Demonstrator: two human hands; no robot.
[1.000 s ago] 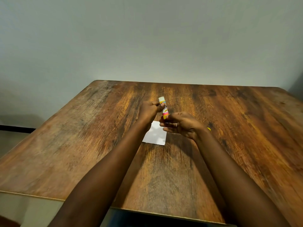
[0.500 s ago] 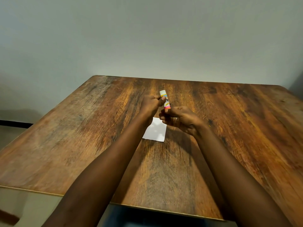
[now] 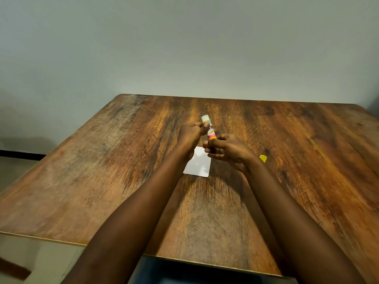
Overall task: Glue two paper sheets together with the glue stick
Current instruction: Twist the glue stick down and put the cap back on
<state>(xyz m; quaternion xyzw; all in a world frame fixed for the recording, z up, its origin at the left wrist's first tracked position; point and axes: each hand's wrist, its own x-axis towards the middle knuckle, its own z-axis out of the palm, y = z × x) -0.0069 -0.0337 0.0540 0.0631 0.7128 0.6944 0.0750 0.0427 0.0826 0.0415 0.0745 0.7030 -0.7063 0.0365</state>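
A small glue stick (image 3: 208, 128) with a white top and a yellow-and-pink label is held above the table, tilted a little to the left. My left hand (image 3: 190, 133) pinches its upper part between thumb and fingers. My right hand (image 3: 227, 151) grips its lower end, which the fingers hide. Below the hands a small white paper sheet (image 3: 198, 165) lies flat on the wooden table (image 3: 102, 171); I cannot tell whether it is one sheet or two stacked. A yellow cap (image 3: 263, 158) rests on the table just right of my right wrist.
The table's near edge (image 3: 41, 237) runs across the bottom of the view and its far edge meets a plain grey wall (image 3: 184, 48). Floor shows beyond the left edge.
The view has shifted slightly, and the yellow cap beside my right wrist has come into sight. Both hands stay on the glue stick in nearly the same pose.
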